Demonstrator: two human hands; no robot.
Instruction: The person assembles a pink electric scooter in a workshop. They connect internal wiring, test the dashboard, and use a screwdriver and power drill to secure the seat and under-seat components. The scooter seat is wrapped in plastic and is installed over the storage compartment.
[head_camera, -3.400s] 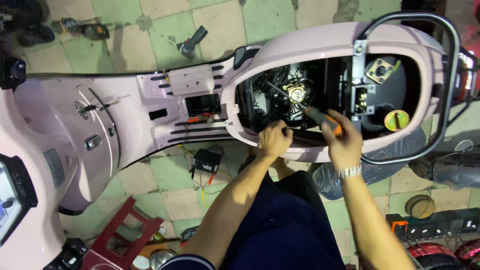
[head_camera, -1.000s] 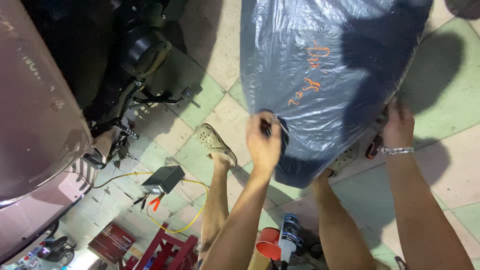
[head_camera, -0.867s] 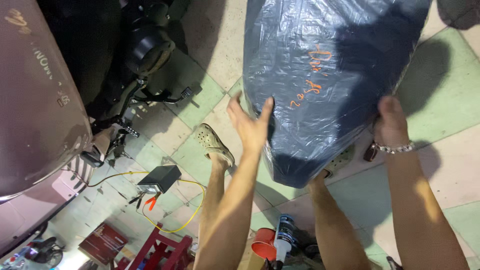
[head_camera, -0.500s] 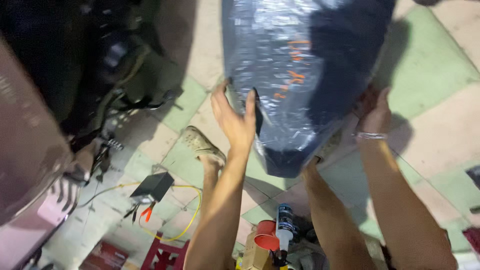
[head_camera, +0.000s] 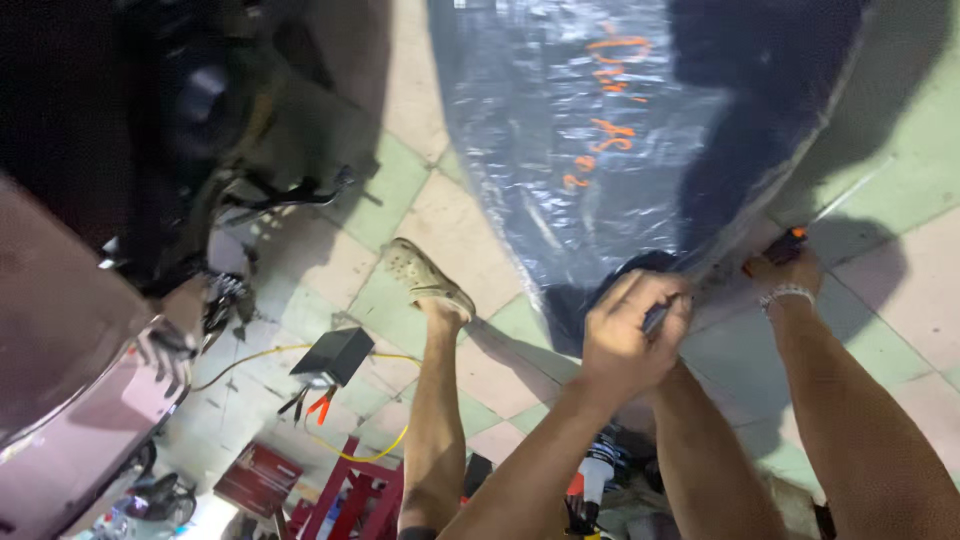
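Big blue-black plastic-wrapped bundle (head_camera: 640, 150) on tiled floor (head_camera: 880, 250), far centre. Pink scooter (head_camera: 70, 380) at left. Left hand (head_camera: 632, 340) clenched on bundle's near edge. Right hand (head_camera: 785, 268) at right edge; fingers hidden, grip unclear. Black box (head_camera: 335, 352) near-left, by sandalled foot (head_camera: 425, 280).

Left of the grip, on the floor (head_camera: 900, 210) of green and beige tiles, a black box (head_camera: 335, 354) lies with a yellow cable (head_camera: 330, 450) beside it. Further left stands a pink scooter body (head_camera: 70, 400). Below the box there is a red stool (head_camera: 350, 495)
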